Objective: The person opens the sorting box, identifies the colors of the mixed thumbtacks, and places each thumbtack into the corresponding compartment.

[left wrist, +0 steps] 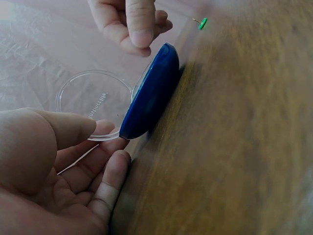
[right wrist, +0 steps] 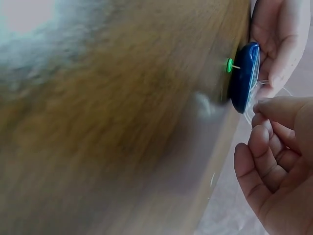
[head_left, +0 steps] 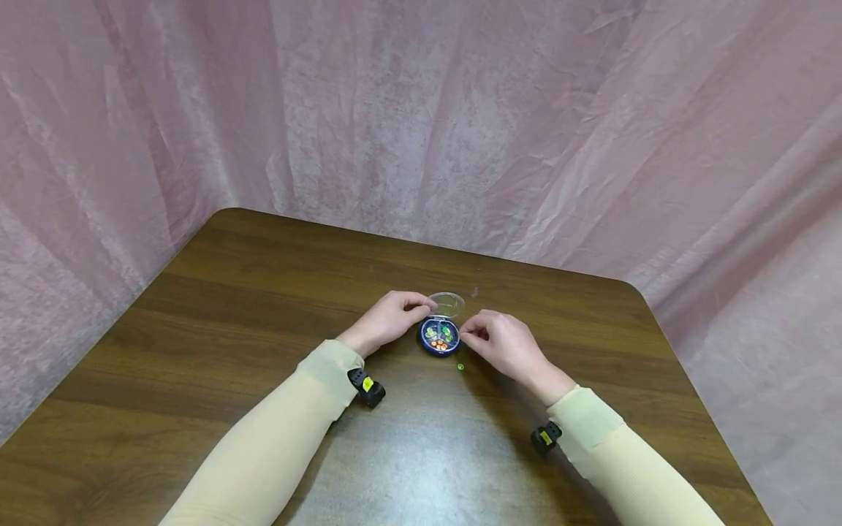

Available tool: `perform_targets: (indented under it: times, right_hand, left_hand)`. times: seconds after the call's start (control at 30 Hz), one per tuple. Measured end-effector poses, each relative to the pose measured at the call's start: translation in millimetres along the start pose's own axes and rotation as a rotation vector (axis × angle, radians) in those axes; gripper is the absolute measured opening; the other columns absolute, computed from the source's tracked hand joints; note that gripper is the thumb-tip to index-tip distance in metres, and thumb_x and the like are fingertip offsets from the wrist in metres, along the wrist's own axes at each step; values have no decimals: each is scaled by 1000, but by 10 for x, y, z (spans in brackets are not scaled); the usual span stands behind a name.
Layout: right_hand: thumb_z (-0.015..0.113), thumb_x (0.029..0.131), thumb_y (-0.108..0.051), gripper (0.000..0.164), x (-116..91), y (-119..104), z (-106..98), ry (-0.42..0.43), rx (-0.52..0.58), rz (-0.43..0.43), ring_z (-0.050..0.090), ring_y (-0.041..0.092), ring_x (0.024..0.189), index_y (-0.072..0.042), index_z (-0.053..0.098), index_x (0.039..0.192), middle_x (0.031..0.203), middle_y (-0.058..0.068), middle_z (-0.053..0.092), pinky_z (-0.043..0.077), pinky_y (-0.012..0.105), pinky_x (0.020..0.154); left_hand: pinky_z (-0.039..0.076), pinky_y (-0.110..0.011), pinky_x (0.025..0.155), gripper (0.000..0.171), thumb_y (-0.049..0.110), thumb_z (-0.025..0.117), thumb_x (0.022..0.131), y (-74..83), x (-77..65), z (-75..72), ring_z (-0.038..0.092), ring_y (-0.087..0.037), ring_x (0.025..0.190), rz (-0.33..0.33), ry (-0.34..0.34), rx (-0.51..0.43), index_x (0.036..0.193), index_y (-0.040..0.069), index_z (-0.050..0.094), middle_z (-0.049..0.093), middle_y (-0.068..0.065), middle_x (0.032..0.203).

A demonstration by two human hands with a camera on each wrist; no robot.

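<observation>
A round blue case (head_left: 439, 351) stands on the table with its clear lid (head_left: 449, 303) raised. Its compartments hold several green, yellowish and orange thumbtacks (head_left: 439, 345). My left hand (head_left: 389, 320) pinches the lid's edge between thumb and forefinger; its other fingers (left wrist: 115, 178) lie beside the case. At the case's right side is my right hand (head_left: 505, 345), thumb and forefinger brought together near the rim. Whether something tiny is between those fingertips is hidden. One green thumbtack (head_left: 460, 367) lies pin up on the table, just in front of the case.
The brown wooden table (head_left: 263, 307) has rounded far corners. Pink curtains (head_left: 408, 124) hang behind it and along its sides. Dark cameras are strapped at both wrists, below the sleeves' cuffs.
</observation>
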State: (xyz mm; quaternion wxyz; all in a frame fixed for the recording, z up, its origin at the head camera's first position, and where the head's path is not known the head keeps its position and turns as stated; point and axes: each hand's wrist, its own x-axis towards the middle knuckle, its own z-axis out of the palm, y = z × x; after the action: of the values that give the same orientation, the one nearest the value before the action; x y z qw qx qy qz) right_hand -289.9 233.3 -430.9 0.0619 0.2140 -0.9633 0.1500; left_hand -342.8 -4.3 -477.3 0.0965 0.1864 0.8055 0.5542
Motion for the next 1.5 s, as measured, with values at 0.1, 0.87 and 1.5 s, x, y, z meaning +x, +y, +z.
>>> perform_targets:
  times: [0.1, 0.87, 1.5]
  right_hand:
    - [70, 91, -27, 4, -78, 12, -6, -5, -3, -18, 54, 3, 72, -27, 75, 91, 81, -19, 58, 45, 27, 67]
    - [76, 86, -28, 5, -306, -47, 83, -10, -98, -152, 53, -1, 69, -29, 72, 84, 77, -22, 54, 45, 22, 63]
    - [73, 86, -24, 11, -305, -90, 105, -1, -104, -170, 51, 0, 66, -30, 67, 80, 74, -21, 49, 43, 21, 60]
  left_hand:
    - [38, -33, 105, 28, 29, 59, 100, 8, -6, 5, 55, -12, 121, -6, -2, -8, 121, 17, 73, 67, 9, 120]
    - [38, -36, 105, 27, 30, 59, 100, 2, -7, -9, 54, -13, 123, -14, -3, -19, 121, 18, 73, 66, 8, 121]
    - [37, -35, 106, 28, 31, 58, 101, 23, -18, -21, 53, -13, 123, -16, -15, -18, 121, 18, 73, 66, 8, 122]
